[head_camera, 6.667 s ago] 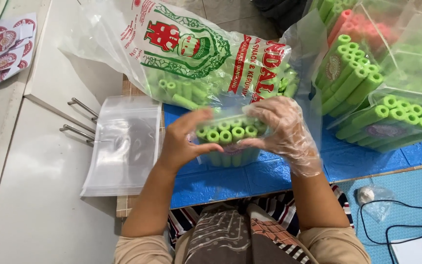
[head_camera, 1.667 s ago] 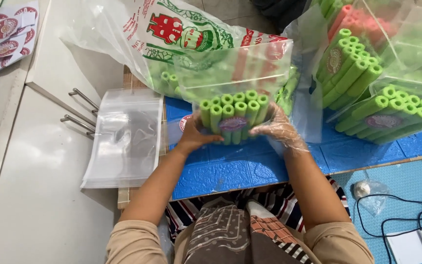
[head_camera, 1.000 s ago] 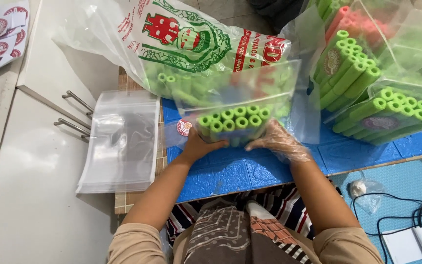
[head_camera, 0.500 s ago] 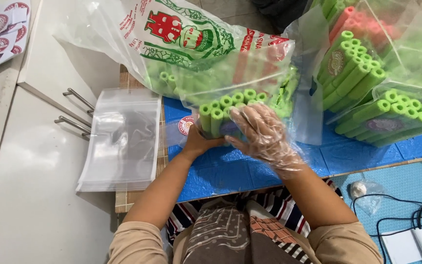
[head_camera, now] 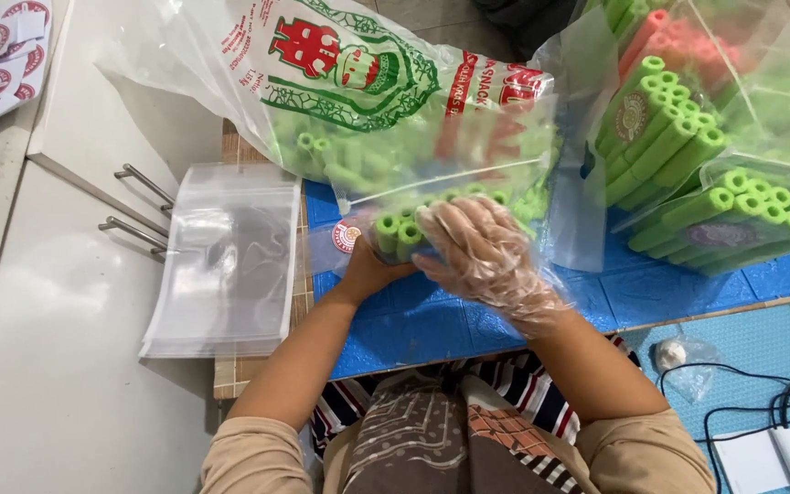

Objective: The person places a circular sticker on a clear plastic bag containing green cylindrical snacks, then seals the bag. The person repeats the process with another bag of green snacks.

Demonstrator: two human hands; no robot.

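My left hand, bare, grips from below a small clear bag filled with green tube-shaped snack sticks. My right hand, in a thin clear plastic glove, lies spread over the tops of the sticks and hides most of them. A round red-and-white label shows at the bag's lower left. The bag is held just above the blue mat.
A large printed plastic sack of loose green sticks lies behind. Filled packs of green sticks pile up at the right, with pink ones above. A stack of empty clear bags lies left, by white cabinet doors. Cables lie lower right.
My gloved right hand has slid from the bag's right side over the tops of the sticks. The bag has dropped slightly and shifted left; my left hand keeps hold.
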